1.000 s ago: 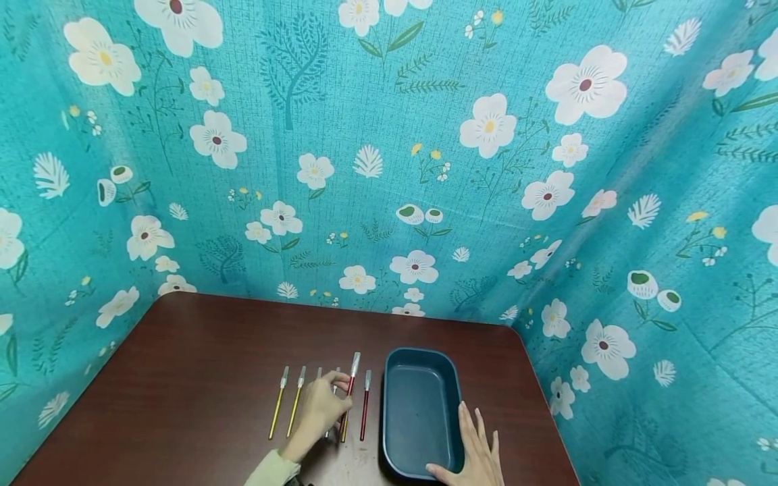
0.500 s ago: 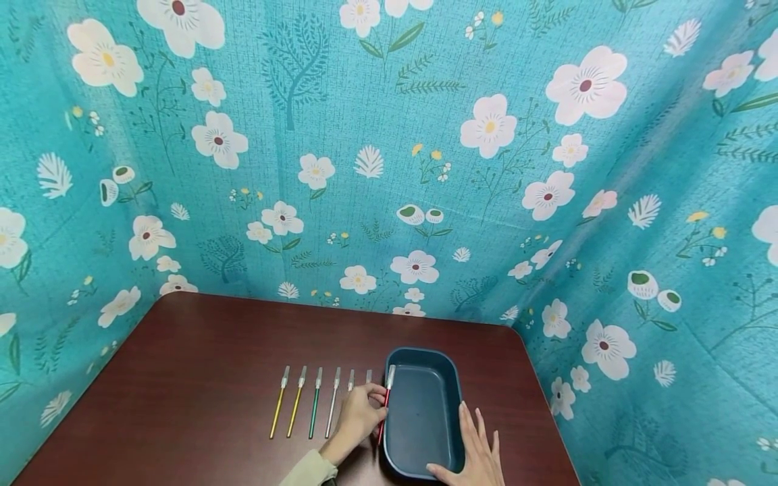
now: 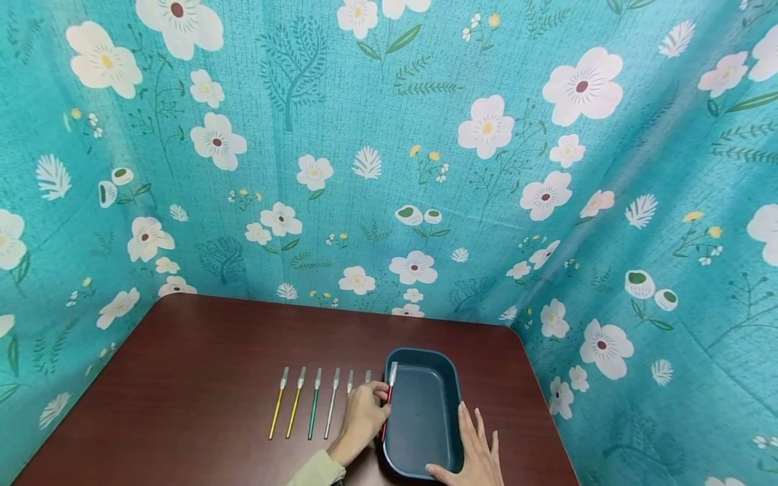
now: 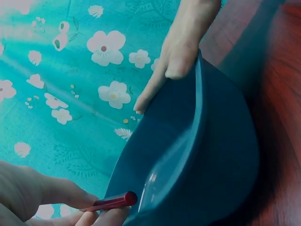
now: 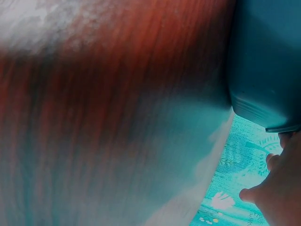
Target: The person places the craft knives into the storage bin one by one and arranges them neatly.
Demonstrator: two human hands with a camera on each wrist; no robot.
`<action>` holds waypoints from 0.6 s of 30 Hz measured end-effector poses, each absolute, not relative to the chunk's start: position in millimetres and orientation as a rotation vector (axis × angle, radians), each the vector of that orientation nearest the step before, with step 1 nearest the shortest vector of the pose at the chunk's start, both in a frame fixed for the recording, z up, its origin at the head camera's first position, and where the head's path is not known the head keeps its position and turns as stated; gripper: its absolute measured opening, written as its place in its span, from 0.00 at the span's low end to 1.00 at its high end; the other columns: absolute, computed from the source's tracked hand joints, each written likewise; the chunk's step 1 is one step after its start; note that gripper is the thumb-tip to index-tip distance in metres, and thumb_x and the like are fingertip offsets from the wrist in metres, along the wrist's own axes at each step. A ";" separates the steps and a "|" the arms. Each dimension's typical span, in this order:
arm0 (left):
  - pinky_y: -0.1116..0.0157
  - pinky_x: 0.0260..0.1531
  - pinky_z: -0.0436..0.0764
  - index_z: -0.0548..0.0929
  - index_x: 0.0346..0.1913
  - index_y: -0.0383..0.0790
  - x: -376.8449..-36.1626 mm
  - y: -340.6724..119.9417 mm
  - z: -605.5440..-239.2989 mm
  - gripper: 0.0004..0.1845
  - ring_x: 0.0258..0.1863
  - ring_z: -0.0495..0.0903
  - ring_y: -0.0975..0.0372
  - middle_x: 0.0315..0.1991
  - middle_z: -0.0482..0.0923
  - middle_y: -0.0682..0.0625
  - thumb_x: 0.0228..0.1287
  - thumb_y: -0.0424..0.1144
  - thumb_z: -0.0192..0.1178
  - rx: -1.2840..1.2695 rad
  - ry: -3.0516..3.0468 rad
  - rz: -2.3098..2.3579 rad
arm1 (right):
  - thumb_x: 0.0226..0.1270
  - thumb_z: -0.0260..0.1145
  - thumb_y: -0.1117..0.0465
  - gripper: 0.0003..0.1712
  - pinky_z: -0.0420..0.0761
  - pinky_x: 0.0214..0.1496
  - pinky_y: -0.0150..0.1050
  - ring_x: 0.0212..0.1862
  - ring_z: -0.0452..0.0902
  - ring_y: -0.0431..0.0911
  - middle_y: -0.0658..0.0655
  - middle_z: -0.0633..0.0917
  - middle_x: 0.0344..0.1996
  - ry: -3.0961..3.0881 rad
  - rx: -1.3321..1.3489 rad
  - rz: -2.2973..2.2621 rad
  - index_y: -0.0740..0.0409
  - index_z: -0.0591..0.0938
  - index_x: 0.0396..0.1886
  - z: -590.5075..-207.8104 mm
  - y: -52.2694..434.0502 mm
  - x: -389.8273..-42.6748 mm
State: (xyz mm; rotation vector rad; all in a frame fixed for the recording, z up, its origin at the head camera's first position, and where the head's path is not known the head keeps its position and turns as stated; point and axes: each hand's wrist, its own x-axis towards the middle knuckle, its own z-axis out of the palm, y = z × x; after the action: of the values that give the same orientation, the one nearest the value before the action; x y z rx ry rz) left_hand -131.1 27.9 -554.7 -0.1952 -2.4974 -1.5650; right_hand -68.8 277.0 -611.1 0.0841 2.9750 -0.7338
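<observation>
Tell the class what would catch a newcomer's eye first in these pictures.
The turquoise flowered cloth walls in the brown table. On the table, the left hand pinches a red pen at the left rim of a dark blue tray; the right hand rests on its right rim. More pens lie in a row to the left.

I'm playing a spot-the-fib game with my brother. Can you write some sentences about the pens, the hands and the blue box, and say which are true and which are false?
1. The left hand pinches a red pen at the edge of the blue box. True.
2. The right hand holds a yellow pen. False: it rests with straight fingers on the box's near right rim and holds nothing.
3. The box is full of pens. False: its inside shows no pen lying in it; only the red pen is at its left rim.
4. Two yellow pens lie side by side at the left end of the row on the brown table. True.
5. A green pen lies in the row on the table. True.
</observation>
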 end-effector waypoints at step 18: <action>0.70 0.09 0.76 0.87 0.39 0.31 -126.5 86.7 -590.1 0.13 0.08 0.74 0.72 0.27 0.83 0.53 0.48 0.20 0.68 -0.156 -2.338 -1.871 | 0.46 0.76 0.24 0.77 0.47 0.69 0.82 0.80 0.50 0.70 0.65 0.59 0.82 3.094 -0.020 -0.708 0.54 0.51 0.86 -616.3 278.6 -67.0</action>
State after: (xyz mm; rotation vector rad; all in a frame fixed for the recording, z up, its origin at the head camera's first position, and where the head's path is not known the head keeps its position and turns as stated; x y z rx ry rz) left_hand -126.5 86.7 -590.1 -0.1560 -2.3377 -1.8705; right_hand -67.0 278.6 -616.3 -0.0202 3.0939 -0.7076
